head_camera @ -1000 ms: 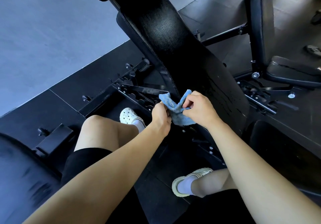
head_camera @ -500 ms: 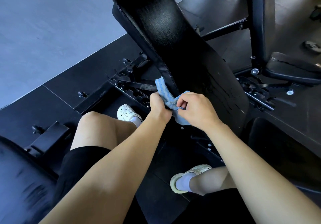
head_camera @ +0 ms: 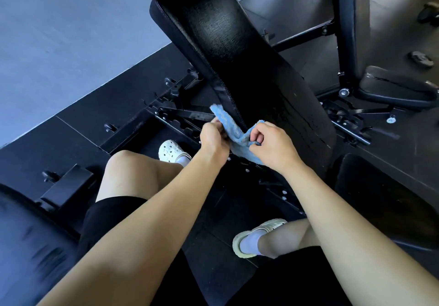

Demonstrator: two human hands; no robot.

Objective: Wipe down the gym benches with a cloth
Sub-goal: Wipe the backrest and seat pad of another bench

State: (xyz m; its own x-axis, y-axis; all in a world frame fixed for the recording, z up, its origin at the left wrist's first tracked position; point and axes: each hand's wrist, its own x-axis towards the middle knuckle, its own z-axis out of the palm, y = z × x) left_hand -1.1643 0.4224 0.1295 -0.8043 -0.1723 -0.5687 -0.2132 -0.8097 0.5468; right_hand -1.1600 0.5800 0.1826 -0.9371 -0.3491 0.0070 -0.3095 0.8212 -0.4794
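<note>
Pinching cloth [head_camera: 234, 137]: left hand [head_camera: 213, 139], right hand [head_camera: 273, 144], at bench pad [head_camera: 237, 44] side edge.

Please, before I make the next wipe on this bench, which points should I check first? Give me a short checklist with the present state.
1. Left hand grips the blue cloth: ok.
2. Right hand pinches the cloth's other end: ok.
3. Cloth touches the backrest pad at its lower edge: ok.
4. Cloth spread flat for wiping: not ok, it is folded between the hands.
5. Upper pad already wiped: cannot tell.
</note>
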